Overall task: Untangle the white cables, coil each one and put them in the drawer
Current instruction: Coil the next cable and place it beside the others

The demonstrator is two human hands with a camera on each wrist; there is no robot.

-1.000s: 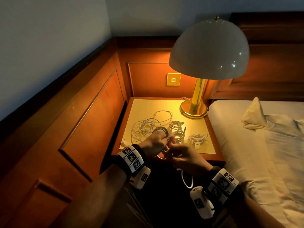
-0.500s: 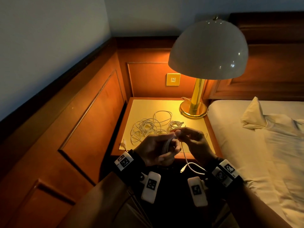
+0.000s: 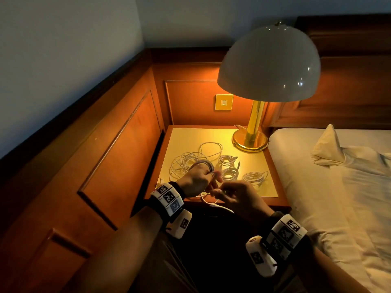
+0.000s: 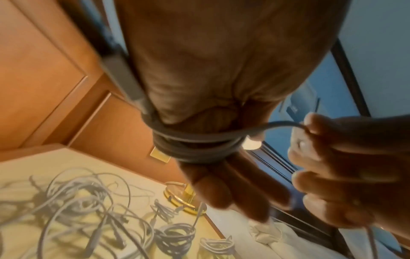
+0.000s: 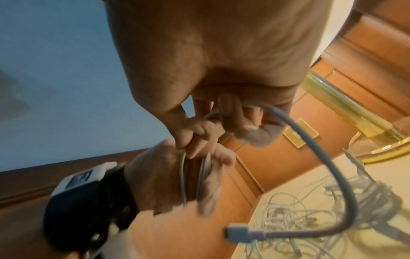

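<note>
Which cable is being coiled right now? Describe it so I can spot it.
Start at the brass lamp on the nightstand, then look to the near edge. There the left hand wears the cable wrapped around its fingers, the only coil off the tabletop.

We are looking down into a dim corner where a lamp [image 3: 268, 64] with a pale dome shade and brass stem is glowing, casting warm light over the yellow surface [image 3: 196, 136] of a wooden nightstand. Reddish wood panelling [image 3: 118, 132] is running along the wall on the left and behind the nightstand, carrying a brass switch plate [image 3: 224, 102]. Above it, a plain grey-blue wall [image 3: 63, 49] is rising. To the right, a bed [image 3: 317, 187] with rumpled white linen is lying against a dark wooden headboard [image 3: 349, 60].
</note>
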